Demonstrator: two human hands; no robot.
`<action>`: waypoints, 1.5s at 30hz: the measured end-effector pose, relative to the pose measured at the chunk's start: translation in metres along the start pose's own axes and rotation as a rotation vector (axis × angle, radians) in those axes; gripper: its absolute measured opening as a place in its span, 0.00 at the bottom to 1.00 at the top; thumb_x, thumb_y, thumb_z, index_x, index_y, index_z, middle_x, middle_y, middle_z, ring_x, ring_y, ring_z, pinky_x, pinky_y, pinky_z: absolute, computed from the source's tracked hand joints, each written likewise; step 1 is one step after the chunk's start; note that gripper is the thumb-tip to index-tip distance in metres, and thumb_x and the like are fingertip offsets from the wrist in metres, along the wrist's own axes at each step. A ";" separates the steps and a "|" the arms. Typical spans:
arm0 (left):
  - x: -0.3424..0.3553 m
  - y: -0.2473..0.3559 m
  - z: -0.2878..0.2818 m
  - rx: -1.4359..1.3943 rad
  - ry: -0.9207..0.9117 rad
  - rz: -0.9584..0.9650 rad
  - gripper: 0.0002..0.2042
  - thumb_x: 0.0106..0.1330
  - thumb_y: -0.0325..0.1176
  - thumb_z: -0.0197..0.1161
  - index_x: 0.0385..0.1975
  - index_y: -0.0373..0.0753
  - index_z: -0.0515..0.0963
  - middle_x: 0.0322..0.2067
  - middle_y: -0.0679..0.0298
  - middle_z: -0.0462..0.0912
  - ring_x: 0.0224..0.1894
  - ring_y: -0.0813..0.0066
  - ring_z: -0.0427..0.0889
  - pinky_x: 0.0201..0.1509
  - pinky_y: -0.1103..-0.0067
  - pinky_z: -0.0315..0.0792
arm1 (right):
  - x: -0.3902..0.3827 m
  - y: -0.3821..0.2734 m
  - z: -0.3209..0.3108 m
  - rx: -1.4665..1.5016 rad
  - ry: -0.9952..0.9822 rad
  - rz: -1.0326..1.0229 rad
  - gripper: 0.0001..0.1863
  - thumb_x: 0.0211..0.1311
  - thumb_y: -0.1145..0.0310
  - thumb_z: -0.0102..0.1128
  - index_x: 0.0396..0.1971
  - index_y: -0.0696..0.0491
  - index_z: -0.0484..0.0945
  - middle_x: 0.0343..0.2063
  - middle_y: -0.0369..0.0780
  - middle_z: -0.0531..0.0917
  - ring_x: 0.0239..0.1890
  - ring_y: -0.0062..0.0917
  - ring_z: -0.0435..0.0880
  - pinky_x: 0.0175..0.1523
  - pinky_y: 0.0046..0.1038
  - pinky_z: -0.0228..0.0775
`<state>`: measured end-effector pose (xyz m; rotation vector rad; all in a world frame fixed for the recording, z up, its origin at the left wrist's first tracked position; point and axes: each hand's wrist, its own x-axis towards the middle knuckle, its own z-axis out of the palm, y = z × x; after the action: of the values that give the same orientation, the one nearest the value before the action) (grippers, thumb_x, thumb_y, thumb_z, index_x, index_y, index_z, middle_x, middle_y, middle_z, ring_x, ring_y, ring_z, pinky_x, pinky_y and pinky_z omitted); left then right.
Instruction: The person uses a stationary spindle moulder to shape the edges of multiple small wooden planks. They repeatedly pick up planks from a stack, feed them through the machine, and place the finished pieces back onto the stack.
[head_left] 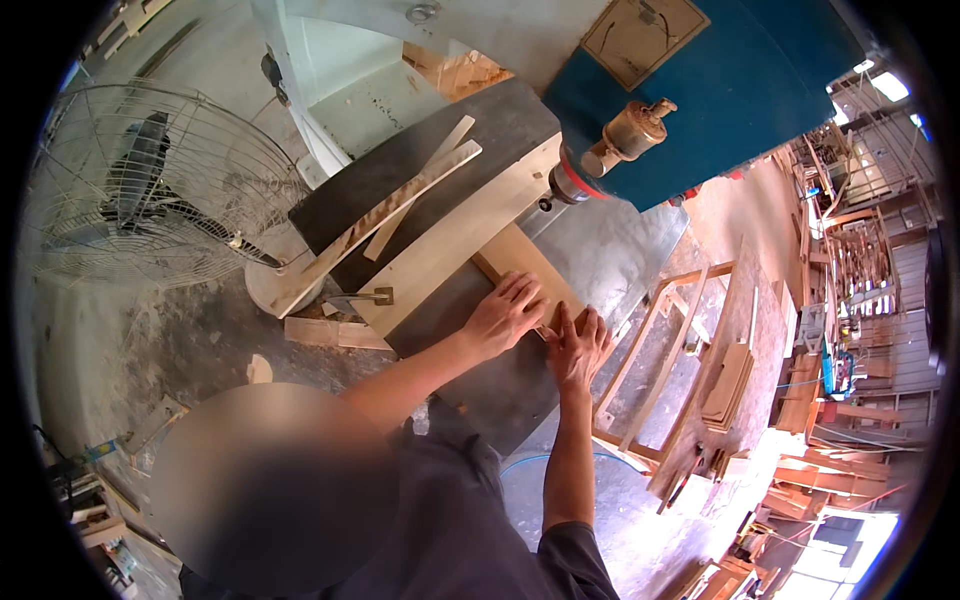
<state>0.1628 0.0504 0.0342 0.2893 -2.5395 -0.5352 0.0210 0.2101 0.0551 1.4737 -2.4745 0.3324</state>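
"How are the left hand's [508,312] fingers set?"

"Bent and close together, laid over the left edge of the wooden board [527,262]. Whether the thumb clamps underneath cannot be told."

"And the right hand [580,350]?"

"Its fingers are slightly apart, the index reaching forward, all touching the board's near end. A firm pinch cannot be made out there either. The two hands sit just beside each other."

"Where does the board lie?"

"Flat on the dark worktop [488,395], between the pale wooden fence [455,255] along the far-left side and the worktop's right edge."

"Which way does it point?"

"Its long axis runs crosswise to the fence: the far end is at the fence, the near end points toward the right edge, at the right hand."

"Anything beyond?"

"Two thin wooden strips [400,205], crossing behind the fence, and a blue machine body [720,100] past the worktop's far edge."
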 end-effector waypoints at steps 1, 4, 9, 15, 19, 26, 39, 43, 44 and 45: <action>0.004 -0.003 0.004 0.000 -0.038 -0.004 0.23 0.73 0.40 0.64 0.64 0.37 0.78 0.72 0.48 0.73 0.79 0.49 0.66 0.83 0.56 0.58 | 0.002 0.001 0.002 -0.002 0.006 -0.013 0.33 0.60 0.51 0.75 0.68 0.35 0.82 0.69 0.53 0.74 0.70 0.53 0.72 0.76 0.62 0.57; 0.015 -0.010 0.020 0.088 -0.003 0.053 0.25 0.74 0.43 0.62 0.67 0.38 0.77 0.74 0.50 0.71 0.80 0.51 0.64 0.84 0.58 0.55 | 0.007 0.006 0.008 -0.013 0.023 -0.048 0.31 0.68 0.48 0.68 0.68 0.42 0.82 0.67 0.55 0.75 0.68 0.56 0.73 0.76 0.60 0.58; 0.034 -0.009 0.019 0.089 0.046 0.078 0.26 0.71 0.39 0.65 0.67 0.36 0.78 0.74 0.54 0.73 0.79 0.54 0.65 0.84 0.59 0.57 | 0.022 0.016 0.010 0.010 0.042 -0.086 0.31 0.69 0.50 0.67 0.69 0.45 0.81 0.66 0.57 0.74 0.67 0.57 0.72 0.75 0.60 0.58; 0.057 -0.017 0.035 0.047 0.070 0.072 0.26 0.69 0.36 0.64 0.67 0.35 0.78 0.74 0.55 0.73 0.80 0.57 0.65 0.84 0.60 0.57 | 0.041 0.029 0.019 -0.005 0.056 -0.098 0.30 0.70 0.52 0.66 0.70 0.45 0.79 0.66 0.59 0.73 0.67 0.59 0.71 0.76 0.60 0.56; 0.068 -0.018 0.037 0.064 0.024 0.083 0.25 0.71 0.37 0.62 0.67 0.35 0.78 0.74 0.55 0.73 0.81 0.58 0.64 0.84 0.61 0.56 | 0.046 0.040 0.024 -0.009 0.037 -0.098 0.30 0.69 0.55 0.67 0.70 0.45 0.79 0.67 0.59 0.72 0.68 0.59 0.71 0.77 0.59 0.56; 0.074 -0.028 0.044 0.052 0.002 0.099 0.24 0.76 0.39 0.57 0.69 0.39 0.78 0.77 0.58 0.69 0.82 0.60 0.60 0.85 0.62 0.53 | 0.057 0.047 0.028 -0.007 0.041 -0.103 0.30 0.66 0.58 0.68 0.69 0.45 0.80 0.68 0.60 0.72 0.68 0.58 0.71 0.77 0.58 0.55; 0.090 -0.031 0.050 0.041 -0.039 0.075 0.24 0.78 0.40 0.58 0.70 0.40 0.77 0.78 0.60 0.68 0.83 0.62 0.59 0.85 0.63 0.54 | 0.069 0.054 0.028 -0.036 0.047 -0.118 0.30 0.68 0.59 0.67 0.70 0.48 0.80 0.67 0.61 0.73 0.68 0.60 0.71 0.75 0.56 0.59; 0.093 -0.033 0.055 0.037 -0.032 0.078 0.24 0.78 0.40 0.57 0.70 0.40 0.77 0.78 0.60 0.68 0.83 0.62 0.59 0.85 0.63 0.54 | 0.071 0.056 0.029 -0.036 0.050 -0.115 0.30 0.68 0.59 0.67 0.70 0.47 0.80 0.67 0.60 0.73 0.68 0.60 0.71 0.75 0.56 0.60; 0.093 -0.033 0.055 0.037 -0.034 0.076 0.24 0.78 0.40 0.57 0.70 0.40 0.77 0.78 0.60 0.68 0.83 0.63 0.59 0.85 0.63 0.53 | 0.072 0.056 0.028 -0.039 0.047 -0.113 0.30 0.68 0.59 0.68 0.70 0.47 0.80 0.67 0.60 0.73 0.68 0.59 0.71 0.75 0.56 0.60; 0.094 -0.033 0.055 0.038 -0.035 0.074 0.24 0.78 0.41 0.57 0.70 0.40 0.77 0.78 0.60 0.68 0.83 0.63 0.59 0.85 0.64 0.53 | 0.072 0.055 0.028 -0.042 0.044 -0.110 0.30 0.68 0.59 0.68 0.70 0.47 0.80 0.67 0.60 0.73 0.68 0.59 0.71 0.75 0.55 0.60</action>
<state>0.0578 0.0094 0.0187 0.1998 -2.5858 -0.4675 -0.0637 0.1673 0.0483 1.5603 -2.3407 0.2874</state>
